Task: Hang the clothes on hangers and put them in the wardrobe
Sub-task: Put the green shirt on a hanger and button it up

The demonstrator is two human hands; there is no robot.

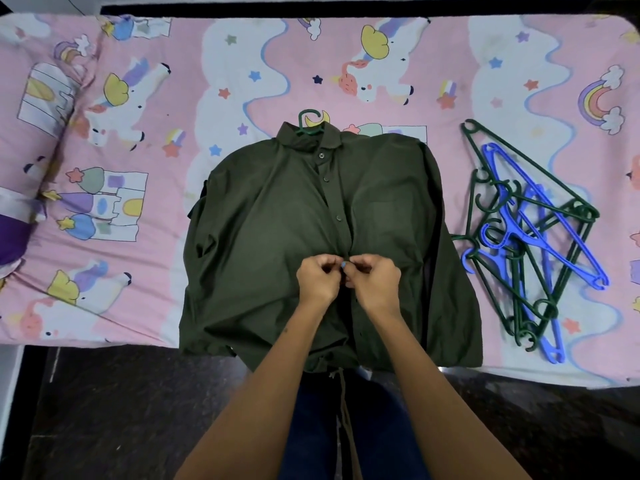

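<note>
Two forearms are extended from the bottom edge over dark floor. At centre, the placket of one dark green shirt is pinched by the left hand and the right hand, fingers curled, thumbs nearly touching. The shirt is spread flat on the bed, its hem draped over the near edge, one green hanger hook showing at the collar. Pink unicorn-print bedding is left bare on the left side. On the right, a tangled pile of green and blue hangers is seen; their number cannot be counted.
</note>
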